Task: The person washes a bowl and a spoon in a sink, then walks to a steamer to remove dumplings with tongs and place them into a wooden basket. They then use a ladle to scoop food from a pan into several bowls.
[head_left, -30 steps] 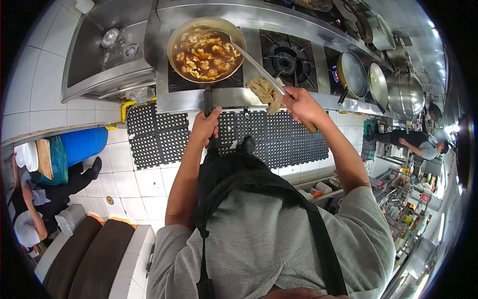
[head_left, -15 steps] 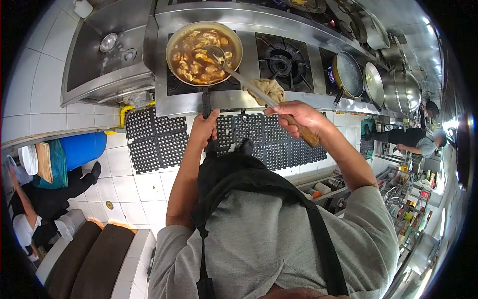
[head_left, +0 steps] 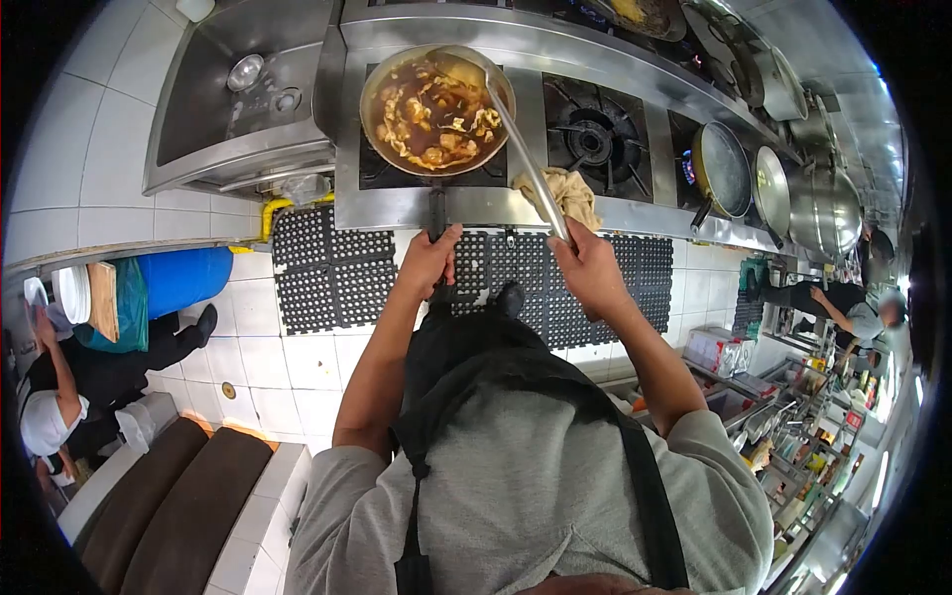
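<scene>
A wide pan sits on the left burner, holding pale, lumpy food pieces in brown sauce. My left hand is closed around the pan's black handle. In my right hand is a long-handled ladle, its metal shaft slanting up and left over the pan's right rim. The ladle's bowl lies at the far right side of the pan, partly in the sauce. My fingers cover the ladle's grip end. A crumpled beige cloth rests on the stove front, just behind the shaft.
An unlit burner is right of the pan. Farther right, a second pan sits over a blue flame, beside a large steel pot. A sink adjoins the stove's left. Other people stand at far left and far right.
The ladle's bowl has moved from the pan's middle to its far right edge. My right hand has turned and come lower and nearer the left. The whole view has shifted slightly.
</scene>
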A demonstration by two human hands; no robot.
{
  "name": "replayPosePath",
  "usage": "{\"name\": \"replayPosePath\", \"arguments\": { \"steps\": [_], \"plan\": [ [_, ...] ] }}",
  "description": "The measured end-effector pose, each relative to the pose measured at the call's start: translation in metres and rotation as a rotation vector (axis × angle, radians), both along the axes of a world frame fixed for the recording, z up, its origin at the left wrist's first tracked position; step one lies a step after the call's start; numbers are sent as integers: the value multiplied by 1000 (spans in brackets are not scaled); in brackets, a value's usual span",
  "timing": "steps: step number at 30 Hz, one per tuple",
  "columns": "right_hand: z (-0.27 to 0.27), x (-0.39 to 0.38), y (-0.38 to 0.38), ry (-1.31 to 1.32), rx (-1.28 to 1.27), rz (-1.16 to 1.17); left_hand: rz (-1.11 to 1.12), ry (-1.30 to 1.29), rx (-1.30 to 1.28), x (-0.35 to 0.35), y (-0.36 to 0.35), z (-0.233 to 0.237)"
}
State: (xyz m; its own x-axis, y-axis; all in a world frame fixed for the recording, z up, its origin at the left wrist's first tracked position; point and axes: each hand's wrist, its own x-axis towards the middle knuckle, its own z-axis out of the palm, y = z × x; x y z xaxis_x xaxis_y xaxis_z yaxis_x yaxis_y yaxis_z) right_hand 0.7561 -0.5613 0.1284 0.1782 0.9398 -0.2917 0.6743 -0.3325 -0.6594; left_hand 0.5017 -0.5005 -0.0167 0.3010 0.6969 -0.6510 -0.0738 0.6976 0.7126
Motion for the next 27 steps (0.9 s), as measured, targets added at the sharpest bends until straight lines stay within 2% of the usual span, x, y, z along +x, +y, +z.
{"name": "replayPosePath", "arguments": {
  "steps": [8, 10, 12, 13, 19, 27],
  "plan": [
    [-74, -9, 21, 40, 152, -1, -4, 49, -14, 2, 1, 10],
    [-72, -15, 25, 82, 90, 17, -10, 45, -10, 2, 1, 7],
    [-66, -24, 28, 511, -264, -171, -3, 54, 4, 3, 1, 8],
    [-67, -29, 28, 588, -270, -182, -7, 80, 14, 4, 2, 11],
    [-61, -38, 36, 753, -384, -217, -20, 142, 67, 5, 1, 16],
    [-51, -45, 34, 859, -400, -197, -22, 189, 88, 5, 2, 25]
  ]
}}
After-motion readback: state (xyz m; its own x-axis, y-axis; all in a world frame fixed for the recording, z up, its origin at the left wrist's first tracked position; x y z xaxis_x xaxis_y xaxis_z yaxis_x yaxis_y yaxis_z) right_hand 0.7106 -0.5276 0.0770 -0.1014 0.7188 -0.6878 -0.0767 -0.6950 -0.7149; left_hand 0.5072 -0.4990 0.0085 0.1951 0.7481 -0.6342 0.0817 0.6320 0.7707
